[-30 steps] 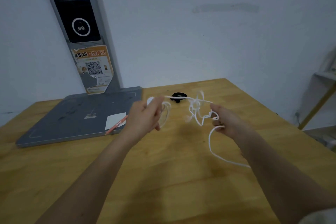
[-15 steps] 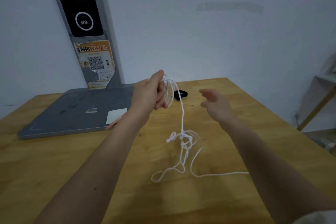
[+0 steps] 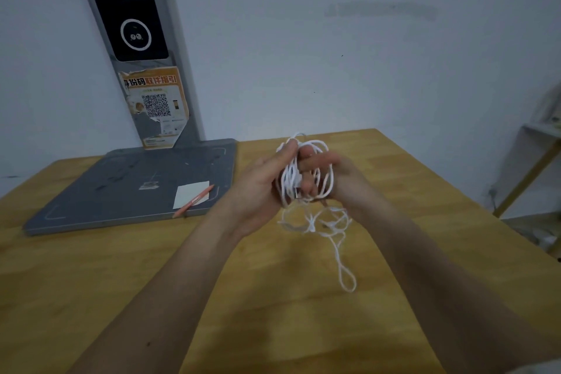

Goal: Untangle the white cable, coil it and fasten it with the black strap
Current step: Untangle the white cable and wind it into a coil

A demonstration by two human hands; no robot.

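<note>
The left hand (image 3: pixel 261 185) grips a bunch of white cable (image 3: pixel 291 182) loops so they stay together. The right hand (image 3: pixel 331 173), just beside it, curls around the loops. A knotted tail hangs below both hands.

A plain workroom or lab: bare white wall (image 3: pixel 334 70), wooden table (image 3: pixel 91 282), grey scanner stand (image 3: pixel 136 185) bearing a QR sticker (image 3: pixel 154 105).
</note>
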